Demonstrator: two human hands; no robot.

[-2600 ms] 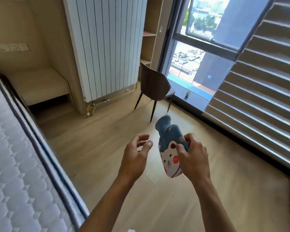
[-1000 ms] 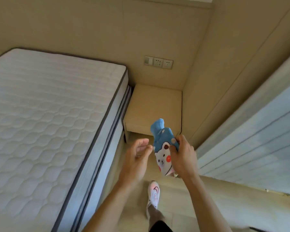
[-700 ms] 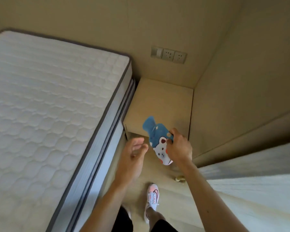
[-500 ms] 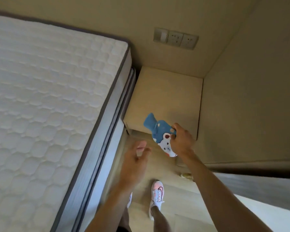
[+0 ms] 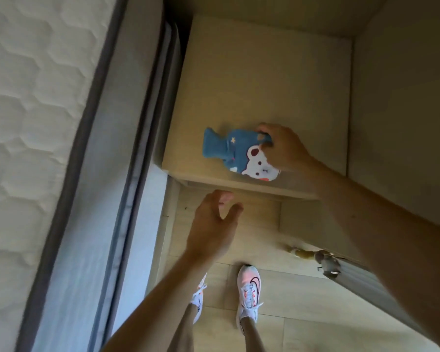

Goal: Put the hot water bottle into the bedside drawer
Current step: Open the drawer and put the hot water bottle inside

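Left flank: the mattress (image 5: 36, 123) walls me in, tight against the bedside cabinet (image 5: 264, 80).
Right flank: a wall panel (image 5: 404, 97) closes that side.
Cabinet top: bare wood beyond the hot water bottle (image 5: 235, 154) under my right hand (image 5: 282, 149).
Cabinet front: my left hand (image 5: 214, 227) hangs spread in clear air above bare floor (image 5: 262, 237).

Bare forearms, no sleeves — white trainers (image 5: 249, 293) with pink-orange tints, dark swoosh marks and white laces
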